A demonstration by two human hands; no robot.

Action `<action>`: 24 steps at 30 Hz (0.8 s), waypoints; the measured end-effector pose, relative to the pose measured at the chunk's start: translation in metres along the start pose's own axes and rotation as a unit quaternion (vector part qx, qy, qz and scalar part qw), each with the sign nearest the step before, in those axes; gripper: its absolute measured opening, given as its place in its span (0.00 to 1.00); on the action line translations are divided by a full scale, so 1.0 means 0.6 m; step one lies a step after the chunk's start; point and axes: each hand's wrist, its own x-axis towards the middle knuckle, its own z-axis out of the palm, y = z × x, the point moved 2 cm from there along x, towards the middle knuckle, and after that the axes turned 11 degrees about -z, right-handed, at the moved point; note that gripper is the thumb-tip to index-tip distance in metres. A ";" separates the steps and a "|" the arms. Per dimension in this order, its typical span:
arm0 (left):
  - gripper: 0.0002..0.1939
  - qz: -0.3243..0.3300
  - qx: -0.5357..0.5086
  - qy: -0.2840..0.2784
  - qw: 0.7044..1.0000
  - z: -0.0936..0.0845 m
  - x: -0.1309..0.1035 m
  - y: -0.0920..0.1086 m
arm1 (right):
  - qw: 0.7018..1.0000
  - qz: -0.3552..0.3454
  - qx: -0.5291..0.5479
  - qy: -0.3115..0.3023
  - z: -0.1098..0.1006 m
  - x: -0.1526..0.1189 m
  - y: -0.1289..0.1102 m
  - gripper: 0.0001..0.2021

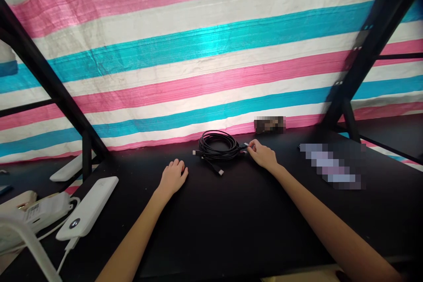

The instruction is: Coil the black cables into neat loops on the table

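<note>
A coil of black USB cable (218, 145) lies on the black table near the back. Several of its silver-ended plugs stick out, one to the left and one toward me. At the coil's right side, my right hand (262, 154) is closed, thumb and fingers pinching a plug end of the cable. My left hand (173, 175) rests palm down on the table, left of the coil and apart from it. Its fingers are slightly bent, the thumb stands away, and no object shows in it.
On the left lie a white power bank (89, 207) with a white lead and a white power strip (49, 209). A blurred phone-shaped object (328, 163) lies at right, a small blurred box (269, 124) at the back. Black frame posts and a striped sheet (211, 39) bound the table.
</note>
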 end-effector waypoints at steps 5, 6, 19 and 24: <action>0.13 -0.003 0.000 -0.003 1.000 -0.002 -0.001 0.000 | 1.000 0.000 -0.001 -0.001 0.002 0.001 0.001 0.10; 0.13 -0.003 0.000 -0.004 1.000 -0.003 -0.001 0.000 | 1.000 0.000 -0.002 -0.001 0.002 0.001 0.001 0.10; 0.12 0.000 -0.013 -0.008 1.000 -0.005 -0.001 0.000 | 1.000 0.001 -0.018 -0.007 0.002 0.002 0.002 0.12; 0.12 0.000 -0.013 -0.008 1.000 -0.003 0.000 0.000 | 1.000 -0.001 -0.021 -0.006 0.002 0.000 0.001 0.12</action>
